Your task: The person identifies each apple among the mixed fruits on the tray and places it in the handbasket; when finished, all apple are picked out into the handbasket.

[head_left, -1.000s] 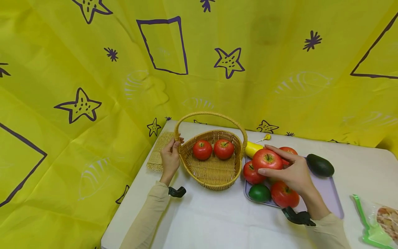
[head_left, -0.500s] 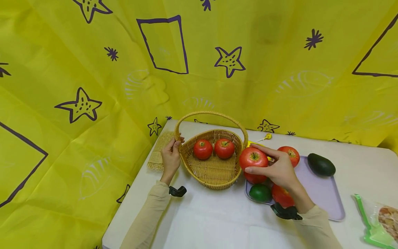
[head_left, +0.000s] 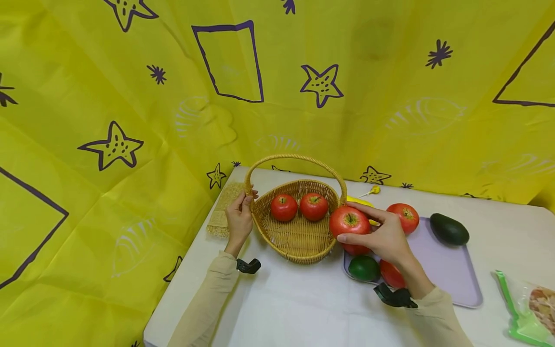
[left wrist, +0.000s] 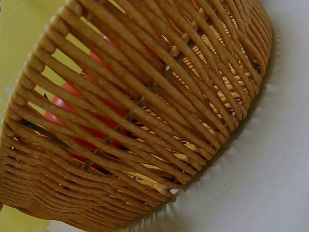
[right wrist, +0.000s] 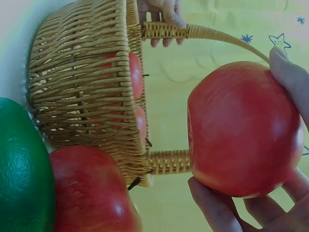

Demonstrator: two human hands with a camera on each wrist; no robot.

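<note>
A wicker basket (head_left: 299,243) with a tall arched handle stands on the table, holding two red apples, a left one (head_left: 284,208) and a right one (head_left: 314,206). My left hand (head_left: 239,219) grips the handle near its left base. Between thumb and fingers, my right hand (head_left: 388,236) holds another red apple (head_left: 349,222) beside the basket's right rim, raised above the tray's left part. In the right wrist view this held apple (right wrist: 246,130) fills the foreground. The left wrist view shows the basket's woven side (left wrist: 145,106), with red showing through the gaps.
Right of the basket lies a lilac tray (head_left: 446,270) with a green fruit (head_left: 364,268), several apples, including one at the back (head_left: 403,217), and an avocado (head_left: 449,229). A yellow item is partly hidden. A lollipop (head_left: 375,190) and bags (head_left: 218,224) lie on the table.
My right hand has carried the apple leftward from over the tray to the basket's right rim, slowing lately. My left hand stays on the handle.
</note>
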